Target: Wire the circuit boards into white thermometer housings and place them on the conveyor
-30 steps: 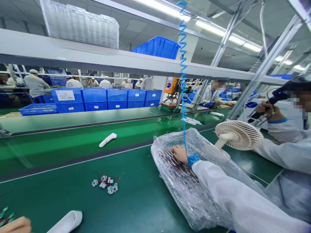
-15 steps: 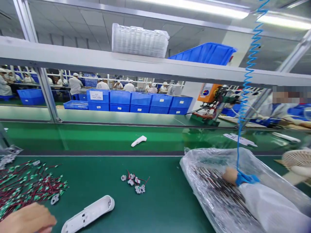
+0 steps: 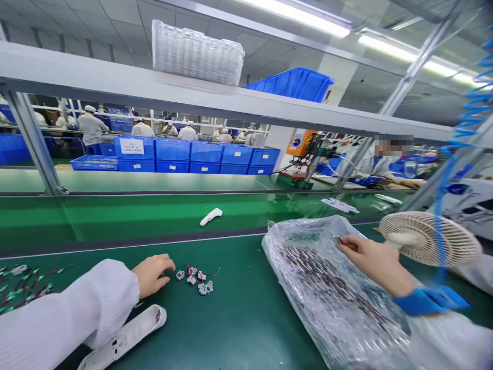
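My left hand (image 3: 154, 276) reaches over the green bench, its fingers apart and holding nothing. Just right of its fingertips lies a small cluster of grey plastic parts with red wires (image 3: 202, 279). Below my left sleeve rests a long white plastic housing (image 3: 129, 334), partly covered by the sleeve. My right hand (image 3: 372, 262), with a blue wrist band (image 3: 427, 300), is over the far right side of a tray lined with clear plastic (image 3: 304, 313). Thumb and finger pinch a small thin part (image 3: 337, 239), too small to name. Many thin wired pieces (image 3: 323, 275) lie in the tray.
Green circuit boards with red wires (image 3: 29, 288) spread at the left. A white curved shell (image 3: 211, 216) lies on the green belt beyond. A beige fan (image 3: 427, 237) stands right of the tray, near a coiled blue cord (image 3: 441, 216). A shelf (image 3: 127, 85) crosses overhead.
My left hand has moved right and forward, from beside the wire heap to the grey parts. My right hand has risen from the wired pieces with a small part. The view has turned right.
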Demonstrator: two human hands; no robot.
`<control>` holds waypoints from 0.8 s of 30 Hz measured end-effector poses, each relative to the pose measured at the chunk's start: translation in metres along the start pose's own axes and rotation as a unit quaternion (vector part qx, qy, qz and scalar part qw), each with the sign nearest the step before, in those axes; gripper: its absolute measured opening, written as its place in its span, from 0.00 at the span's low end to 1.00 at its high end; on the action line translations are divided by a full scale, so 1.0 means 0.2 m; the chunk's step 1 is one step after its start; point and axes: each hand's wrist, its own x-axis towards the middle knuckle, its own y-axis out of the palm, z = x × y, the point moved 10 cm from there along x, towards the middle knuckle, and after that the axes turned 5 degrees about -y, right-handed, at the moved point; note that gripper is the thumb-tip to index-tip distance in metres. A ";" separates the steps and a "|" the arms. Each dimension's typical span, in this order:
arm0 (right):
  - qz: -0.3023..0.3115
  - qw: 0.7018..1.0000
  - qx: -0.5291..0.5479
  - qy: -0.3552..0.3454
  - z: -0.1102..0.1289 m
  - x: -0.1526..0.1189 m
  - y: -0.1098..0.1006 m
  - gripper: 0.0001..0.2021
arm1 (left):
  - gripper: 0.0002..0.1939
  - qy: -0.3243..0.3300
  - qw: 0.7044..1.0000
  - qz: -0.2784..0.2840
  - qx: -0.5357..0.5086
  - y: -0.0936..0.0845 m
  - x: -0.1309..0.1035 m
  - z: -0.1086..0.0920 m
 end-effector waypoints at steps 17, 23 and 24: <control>0.281 0.501 0.802 0.166 1.10 -1.04 0.91 0.17 | 0.06 -0.115 0.816 -0.008 -0.566 -0.10 -0.25 -0.15; 0.342 0.531 0.766 0.120 1.34 -1.14 0.84 0.18 | 0.10 -0.182 0.615 -0.035 -0.766 -0.01 -0.42 -0.19; 0.356 0.529 0.760 0.125 1.36 -1.16 0.82 0.17 | 0.11 -0.196 0.601 -0.041 -0.774 0.00 -0.44 -0.19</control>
